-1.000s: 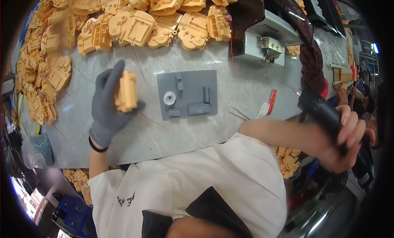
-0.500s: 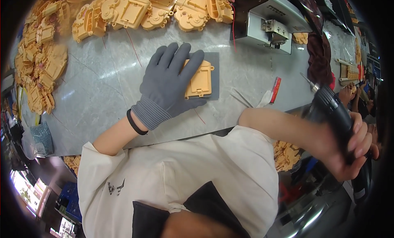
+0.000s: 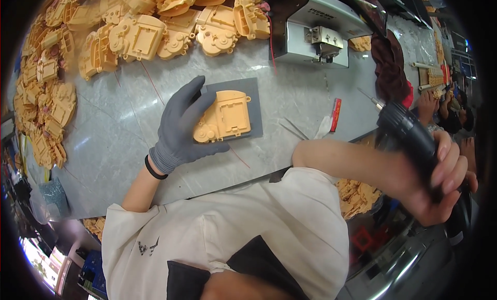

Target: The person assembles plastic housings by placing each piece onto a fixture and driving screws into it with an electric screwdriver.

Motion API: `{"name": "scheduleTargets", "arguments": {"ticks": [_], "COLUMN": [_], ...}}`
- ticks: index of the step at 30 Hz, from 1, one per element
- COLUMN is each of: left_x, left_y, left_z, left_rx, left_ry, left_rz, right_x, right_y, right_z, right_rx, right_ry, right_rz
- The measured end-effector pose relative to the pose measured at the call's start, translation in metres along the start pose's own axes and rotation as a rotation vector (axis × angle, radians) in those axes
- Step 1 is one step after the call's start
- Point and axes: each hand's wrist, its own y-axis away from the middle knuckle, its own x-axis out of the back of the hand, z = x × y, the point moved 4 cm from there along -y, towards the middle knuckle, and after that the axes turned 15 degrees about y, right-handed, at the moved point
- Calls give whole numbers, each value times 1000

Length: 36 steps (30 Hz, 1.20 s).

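Observation:
A yellow-orange plastic housing [image 3: 235, 116] lies on a square dark grey pad [image 3: 255, 108] on the table before me. My left hand [image 3: 181, 121], in a grey knit glove, curves around the housing's left end. Its thumb runs along the near edge and a forefinger rests at the upper left edge; the other fingers stretch away from it. Bare and ungloved, my right hand [image 3: 448, 178] is wrapped around a black cordless screwdriver [image 3: 409, 129] off to the right. The tool's thin bit points up and left, well apart from the housing.
Piled yellow housings [image 3: 137, 36] line the far side and the left. A metal-fronted device [image 3: 321, 44] stands at the far right, near a dark red cloth [image 3: 389, 67]. Tweezers [image 3: 293, 128] and a red-labelled item [image 3: 336, 115] lie right of the pad. People sit farther right.
My left hand has slid left off the housing's top, baring its rounded left end. The view has shifted a little. My right hand keeps the screwdriver aloft, nearly unmoved.

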Motion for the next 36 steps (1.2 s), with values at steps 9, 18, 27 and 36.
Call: {"name": "scheduleTargets", "arguments": {"ticks": [9, 18, 27, 36], "left_x": [-4, -4, 3, 1], "left_y": [4, 11, 13, 11], "left_z": [-4, -9, -6, -10], "left_rx": [0, 142, 100, 71], "left_ry": [-173, -73, -5, 47], "left_rz": [185, 223, 155, 162], "right_x": [-16, -59, -15, -36], "right_y": [-6, 1, -10, -8], "right_z": [17, 38, 90, 122], "right_rx": [-122, -162, -154, -206], "right_ry": [-19, 99, 332, 466], "right_rz": [23, -209, 315, 238]}}
